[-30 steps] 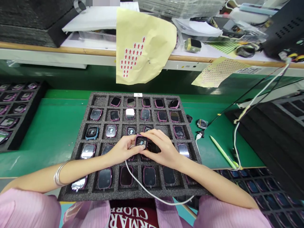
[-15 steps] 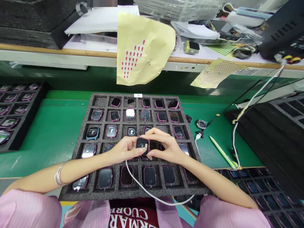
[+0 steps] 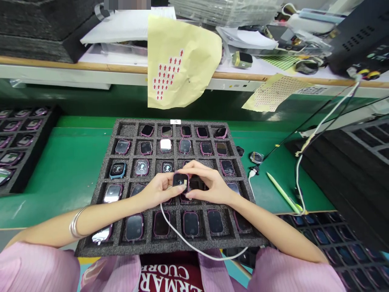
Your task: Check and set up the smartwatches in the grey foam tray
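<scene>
Above the middle of a dark foam tray [image 3: 146, 248], a smartwatch case [image 3: 180, 179] with a dark screen is tilted up between my hands. My left hand [image 3: 159, 190] grips its left side, the thumb lying over the lower screen near a small pale sticker. On the other side my right hand [image 3: 211, 184] has its fingers at the top edge and its thumb at the lower right. A white cable [image 3: 179, 239] runs out from beneath my left hand, curving down past the tray's front edge. Purple-rimmed watch cases fill most compartments; a blue one [image 3: 117, 169] sits at the left.
Another watch tray [image 3: 21, 174] stands at the left, with more watches [image 3: 330, 239] low at the right. A green pen [image 3: 282, 192] and a small round device [image 3: 257, 157] lie right of the tray. Yellow sticker sheets [image 3: 185, 61] hang from the shelf edge [image 3: 121, 69].
The view has shifted slightly. Both hands have stayed on the smartwatch, which has risen a little and tilted slightly; my right thumb remains at its lower right edge.
</scene>
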